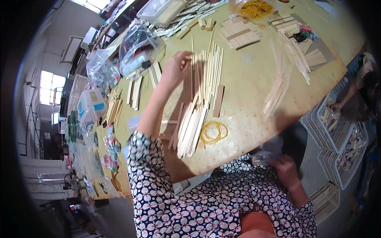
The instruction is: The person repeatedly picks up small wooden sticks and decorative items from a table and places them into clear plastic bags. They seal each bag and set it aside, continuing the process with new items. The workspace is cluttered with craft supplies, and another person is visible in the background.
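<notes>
My left hand [176, 70] reaches over the table, its fingers bent together at a thin wooden stick [193, 85]. Beside it, long thin sticks [212, 71] lie side by side in a loose row. Closer to me is a pile of flat pale wooden strips [191, 129], with yellow rubber bands [213, 132] on its right. A short brown strip [218, 101] lies beside the row. Below the table edge, my right hand [285, 169] is closed at a clear plastic bag [260, 158]; the fingertips are partly hidden.
Wooden pieces [240, 32] lie in flat stacks farther back, near a bag of yellow rubber bands [256, 8]. Clear bags [139, 47] and a white box [91, 104] crowd the left. On the right, another person's hand [337, 107] is over white plastic baskets [329, 131].
</notes>
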`<state>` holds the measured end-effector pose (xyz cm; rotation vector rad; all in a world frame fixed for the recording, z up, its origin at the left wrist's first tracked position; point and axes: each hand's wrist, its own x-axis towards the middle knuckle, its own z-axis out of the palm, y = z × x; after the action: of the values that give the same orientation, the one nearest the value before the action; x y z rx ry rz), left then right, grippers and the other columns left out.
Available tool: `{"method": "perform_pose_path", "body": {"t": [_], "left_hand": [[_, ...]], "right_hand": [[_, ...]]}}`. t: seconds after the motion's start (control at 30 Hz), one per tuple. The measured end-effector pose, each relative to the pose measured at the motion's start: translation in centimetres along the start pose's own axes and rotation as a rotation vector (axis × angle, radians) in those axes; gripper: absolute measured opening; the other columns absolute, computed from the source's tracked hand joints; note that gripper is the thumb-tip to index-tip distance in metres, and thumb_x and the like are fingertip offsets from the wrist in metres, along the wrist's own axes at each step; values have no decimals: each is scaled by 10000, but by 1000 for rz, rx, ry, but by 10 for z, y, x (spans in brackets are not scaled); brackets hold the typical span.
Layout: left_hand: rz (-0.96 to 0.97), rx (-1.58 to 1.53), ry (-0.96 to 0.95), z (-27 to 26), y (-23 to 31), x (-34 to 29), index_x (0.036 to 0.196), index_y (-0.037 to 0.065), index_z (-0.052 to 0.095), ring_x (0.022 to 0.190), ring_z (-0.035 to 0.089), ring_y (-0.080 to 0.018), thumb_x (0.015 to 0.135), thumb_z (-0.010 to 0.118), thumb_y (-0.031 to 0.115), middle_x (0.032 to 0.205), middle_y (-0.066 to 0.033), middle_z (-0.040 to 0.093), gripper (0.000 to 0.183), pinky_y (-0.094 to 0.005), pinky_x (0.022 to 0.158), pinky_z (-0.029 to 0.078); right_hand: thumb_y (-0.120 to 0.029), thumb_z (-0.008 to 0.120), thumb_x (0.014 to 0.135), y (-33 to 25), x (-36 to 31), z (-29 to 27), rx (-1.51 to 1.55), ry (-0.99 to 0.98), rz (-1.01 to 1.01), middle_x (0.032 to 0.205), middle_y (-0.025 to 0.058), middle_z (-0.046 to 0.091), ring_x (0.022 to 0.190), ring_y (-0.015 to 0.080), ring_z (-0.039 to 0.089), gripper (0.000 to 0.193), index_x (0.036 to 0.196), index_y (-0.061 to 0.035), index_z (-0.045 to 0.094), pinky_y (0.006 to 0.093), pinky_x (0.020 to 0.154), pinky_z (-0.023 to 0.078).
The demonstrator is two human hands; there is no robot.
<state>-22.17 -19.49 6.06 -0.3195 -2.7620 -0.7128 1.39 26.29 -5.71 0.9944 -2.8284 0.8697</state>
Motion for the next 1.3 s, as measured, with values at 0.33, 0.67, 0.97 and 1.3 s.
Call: {"method": "perform_pose_path", "body": {"t": [0.33, 0.67, 0.97, 1.3], "left_hand": [[-161, 212, 228, 73, -172, 139, 1374, -20, 471, 1180, 555, -437, 923, 589, 262, 1240, -294, 594, 546, -455, 1021, 445], [-447, -352, 79, 32, -180, 109, 1281, 34, 608, 896, 675, -180, 996, 599, 281, 1045, -96, 717, 377, -309, 774, 515], [-105, -517, -74, -35, 80, -41, 1263, -22, 594, 883, 602, -100, 980, 615, 150, 1024, -41, 662, 332, -231, 736, 461], [103, -459, -305, 74, 216, -200, 1103, 23, 662, 870, 688, -285, 836, 746, 76, 1025, -141, 673, 284, -352, 733, 570]], "right_hand": [[-43, 625, 746, -1, -17, 10, -19, -175, 124, 887, 145, 645, 863, 322, 611, 291, 1026, -50, 705, 430, 816, 513], [-75, 629, 746, -5, 12, -27, 14, -15, 167, 976, 113, 649, 963, 286, 625, 138, 872, -72, 686, 405, 838, 521], [-81, 605, 773, -12, 11, -36, -126, 67, 34, 1137, 135, 636, 1072, 302, 611, 132, 885, -35, 657, 401, 920, 515], [-68, 582, 779, -15, 15, -27, -54, 2, -26, 1191, 175, 628, 1114, 327, 605, 107, 848, 0, 628, 397, 958, 516]]}}
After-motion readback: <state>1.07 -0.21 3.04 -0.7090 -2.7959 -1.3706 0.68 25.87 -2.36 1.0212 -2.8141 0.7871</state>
